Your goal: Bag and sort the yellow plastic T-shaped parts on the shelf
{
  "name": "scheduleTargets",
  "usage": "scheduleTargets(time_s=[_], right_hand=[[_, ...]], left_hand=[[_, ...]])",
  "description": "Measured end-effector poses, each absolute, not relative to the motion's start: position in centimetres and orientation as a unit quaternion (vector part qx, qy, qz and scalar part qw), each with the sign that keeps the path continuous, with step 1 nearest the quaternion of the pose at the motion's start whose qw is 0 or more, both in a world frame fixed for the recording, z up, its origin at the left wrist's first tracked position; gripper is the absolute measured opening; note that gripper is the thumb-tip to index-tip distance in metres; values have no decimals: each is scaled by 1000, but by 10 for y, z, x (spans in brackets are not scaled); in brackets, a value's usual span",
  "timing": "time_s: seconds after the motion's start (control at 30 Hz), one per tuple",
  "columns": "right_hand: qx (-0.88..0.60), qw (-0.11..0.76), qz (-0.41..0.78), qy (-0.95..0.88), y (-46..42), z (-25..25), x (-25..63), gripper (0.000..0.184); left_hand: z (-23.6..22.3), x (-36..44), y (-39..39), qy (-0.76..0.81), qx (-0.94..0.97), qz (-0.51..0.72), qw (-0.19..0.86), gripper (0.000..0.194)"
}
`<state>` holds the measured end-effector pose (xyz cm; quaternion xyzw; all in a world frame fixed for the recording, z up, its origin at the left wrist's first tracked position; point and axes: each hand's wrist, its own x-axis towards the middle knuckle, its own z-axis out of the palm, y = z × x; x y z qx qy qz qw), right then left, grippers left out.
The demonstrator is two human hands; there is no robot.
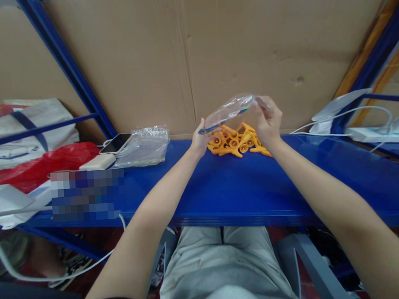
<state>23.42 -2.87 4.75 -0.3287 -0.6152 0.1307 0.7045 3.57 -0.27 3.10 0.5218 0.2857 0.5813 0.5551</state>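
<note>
I hold a small clear plastic bag (229,110) stretched between both hands above the blue shelf (229,188). My left hand (201,139) pinches its lower left end. My right hand (267,120) pinches its upper right end. Under the bag, on the shelf near the cardboard back wall, lies a heap of several orange plastic clips (236,142). My right hand partly hides the heap's right side.
A stack of clear bags (144,146) lies to the left, beside a phone (116,143) and a white power bank (97,162). Red plastic bag (41,166) and a white tote (29,128) at far left. White cables and a power strip (374,133) at right.
</note>
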Motion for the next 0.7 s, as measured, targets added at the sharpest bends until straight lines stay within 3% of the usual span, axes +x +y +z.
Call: scheduleTargets(time_s=[0.17, 0.37, 0.47, 0.6, 0.7], right_hand=[[-268, 697, 47, -663, -54, 52, 226, 36], [-249, 663, 152, -689, -57, 61, 218, 51], [-267, 639, 186, -697, -43, 57, 224, 42], [-322, 618, 249, -673, -20, 45, 234, 12], [-372, 614, 327, -614, -10, 37, 238, 23]], left_hand=[[44, 33, 0, 233, 508, 652, 512, 45], [51, 18, 6, 212, 460, 696, 509, 49], [44, 13, 12, 261, 461, 665, 526, 46], [36, 13, 20, 357, 452, 660, 481, 24], [34, 14, 20, 406, 452, 670, 426, 18]])
